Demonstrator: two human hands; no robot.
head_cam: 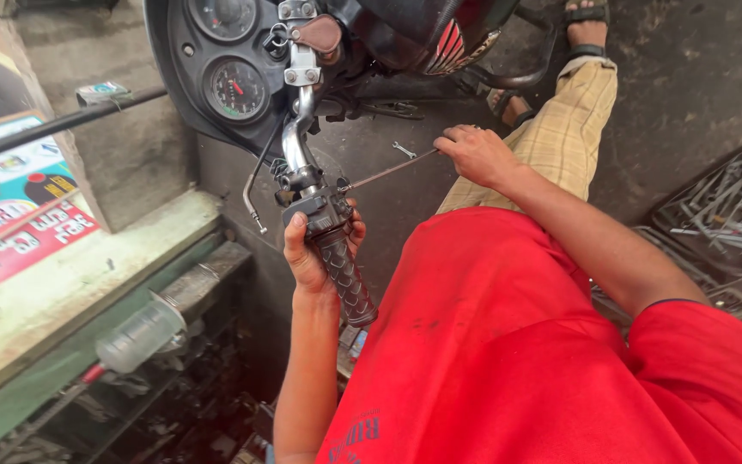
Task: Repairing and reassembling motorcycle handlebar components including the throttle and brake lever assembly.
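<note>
The left hand (pixel 319 249) is clamped around the handlebar just above the grip (pixel 347 279), thumb on the switch housing (pixel 319 206), so the bar is steadied. The right hand (pixel 478 155) is closed on the far end of a thin rod (pixel 388 170), whose tip is aimed into the housing; the long reach lets it be driven straight. The gauges (pixel 235 88) sit above. A spanner (pixel 404 149) lies on the floor beyond, and a tool tray (pixel 732 206) rests at the right.
</note>
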